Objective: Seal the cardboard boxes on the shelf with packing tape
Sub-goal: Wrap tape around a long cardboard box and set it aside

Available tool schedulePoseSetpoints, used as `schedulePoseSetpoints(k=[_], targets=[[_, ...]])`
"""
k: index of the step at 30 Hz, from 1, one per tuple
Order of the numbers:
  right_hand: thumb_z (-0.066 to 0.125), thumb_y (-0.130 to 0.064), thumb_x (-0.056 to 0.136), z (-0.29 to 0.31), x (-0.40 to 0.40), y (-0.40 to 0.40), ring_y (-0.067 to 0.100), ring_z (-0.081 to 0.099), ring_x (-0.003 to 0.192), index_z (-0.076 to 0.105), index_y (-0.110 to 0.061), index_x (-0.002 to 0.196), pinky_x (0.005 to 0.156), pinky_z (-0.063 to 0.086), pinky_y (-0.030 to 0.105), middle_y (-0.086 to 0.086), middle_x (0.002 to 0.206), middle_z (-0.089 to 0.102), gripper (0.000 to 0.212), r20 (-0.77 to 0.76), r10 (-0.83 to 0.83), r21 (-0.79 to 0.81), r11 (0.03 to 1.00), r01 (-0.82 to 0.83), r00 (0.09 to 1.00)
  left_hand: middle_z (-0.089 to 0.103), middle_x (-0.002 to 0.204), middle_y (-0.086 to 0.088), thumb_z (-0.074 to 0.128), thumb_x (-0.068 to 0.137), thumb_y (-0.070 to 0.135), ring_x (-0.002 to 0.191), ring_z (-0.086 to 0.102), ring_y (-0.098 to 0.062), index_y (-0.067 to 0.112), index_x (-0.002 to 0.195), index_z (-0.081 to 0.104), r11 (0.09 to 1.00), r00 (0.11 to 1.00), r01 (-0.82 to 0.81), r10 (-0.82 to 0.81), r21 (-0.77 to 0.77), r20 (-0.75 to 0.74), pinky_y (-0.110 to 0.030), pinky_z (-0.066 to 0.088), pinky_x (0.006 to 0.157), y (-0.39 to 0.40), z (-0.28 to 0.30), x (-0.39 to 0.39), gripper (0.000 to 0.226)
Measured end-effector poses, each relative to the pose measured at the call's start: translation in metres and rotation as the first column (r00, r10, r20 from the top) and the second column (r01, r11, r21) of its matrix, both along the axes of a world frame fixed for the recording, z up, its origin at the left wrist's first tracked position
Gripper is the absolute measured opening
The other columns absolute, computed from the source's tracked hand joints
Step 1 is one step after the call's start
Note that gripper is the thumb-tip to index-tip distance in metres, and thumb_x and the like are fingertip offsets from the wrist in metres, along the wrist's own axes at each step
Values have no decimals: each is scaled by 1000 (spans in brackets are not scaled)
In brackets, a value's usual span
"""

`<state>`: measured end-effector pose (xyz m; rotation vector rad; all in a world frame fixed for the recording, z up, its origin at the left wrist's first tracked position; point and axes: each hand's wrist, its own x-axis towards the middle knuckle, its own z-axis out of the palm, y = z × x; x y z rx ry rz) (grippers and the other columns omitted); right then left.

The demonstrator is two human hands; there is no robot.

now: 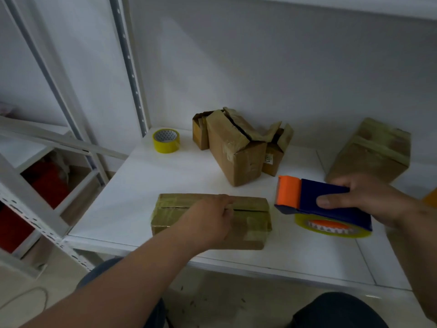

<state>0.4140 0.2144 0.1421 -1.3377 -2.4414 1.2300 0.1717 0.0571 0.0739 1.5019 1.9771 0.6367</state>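
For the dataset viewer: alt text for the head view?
A person's left hand presses on a flat cardboard box at the white shelf front, while the right hand grips a blue-and-orange tape dispenser beside it. More boxes and a yellow tape roll sit behind.

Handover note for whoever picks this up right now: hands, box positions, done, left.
Left hand: rests on the front box, fingers at its top seam.
Right hand: grips the tape dispenser, just right of that box, above the shelf.
Front box: seam looks open, no fresh strip across it yet.
Back cluster of boxes: flaps gaping, unsealed.
Right box: taped over the top, looks sealed.
Spare tape roll: back left.
Left: tape the front box, then the cluster.
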Motion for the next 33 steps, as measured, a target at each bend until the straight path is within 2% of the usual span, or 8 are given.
schedulePoseSetpoints(k=[4,9,12,16,22,25,29,33], targets=[[77,-81,13,-5,8,-5,25,71,66,73,-15,70,66,51,34,9,73,74,87,-68,-9,-2,1000,9,998,63,92,6,54,93,36,84,62,-15,24,123,55,996,999,53,-53,-76,4,-27,51,69,1,-2,16,33],[79,-78,12,-9,11,-8,24,71,68,74,-18,71,68,52,35,9,76,75,84,-152,-15,-36,999,10,988,54,124,3,61,73,72,114,51,-21,28,122,39,997,901,10,-44,-80,-431,-39,42,97,9,-20,35,70],[79,-78,11,-11,11,-11,20,72,68,74,-17,75,64,53,29,6,76,75,89,-176,-14,-48,999,5,984,53,129,2,53,68,84,121,48,-23,27,124,39,994,844,-42,-20,-104,-535,-43,37,101,18,-32,42,81],[77,-81,13,-14,12,-11,22,72,73,73,-14,84,68,53,32,4,79,75,97,-166,1,-40,999,-8,986,54,126,1,43,86,71,123,45,-24,28,119,46,993,847,-65,2,-101,-531,-46,35,101,24,-37,45,54],[77,-80,16,-17,18,-5,31,71,77,72,-9,86,74,54,41,9,80,75,100,-174,-21,-50,999,13,985,52,106,4,37,98,47,111,49,-23,36,96,50,992,949,-6,-34,-127,-313,-50,34,102,24,-28,36,17],[76,-82,18,-17,22,-4,32,71,76,72,-6,90,76,54,43,10,81,75,104,-187,-37,-46,999,29,982,57,90,2,43,93,40,97,58,-28,34,77,52,993,999,-25,30,-117,34,-50,44,97,28,-21,29,20],[77,-81,20,-18,28,-5,33,72,78,71,-8,96,78,55,45,11,84,75,106,-222,-74,-61,996,62,972,64,94,-6,48,99,32,93,61,-23,27,87,58,997,960,-29,46,-67,276,-33,48,82,26,-12,14,16],[82,-75,22,-23,33,-4,33,72,82,72,-9,99,81,55,49,12,89,75,102,-287,-134,-111,988,106,948,66,97,-7,52,97,37,107,61,-31,32,81,66,991,828,-132,130,-36,546,-49,46,100,18,-16,9,22]])
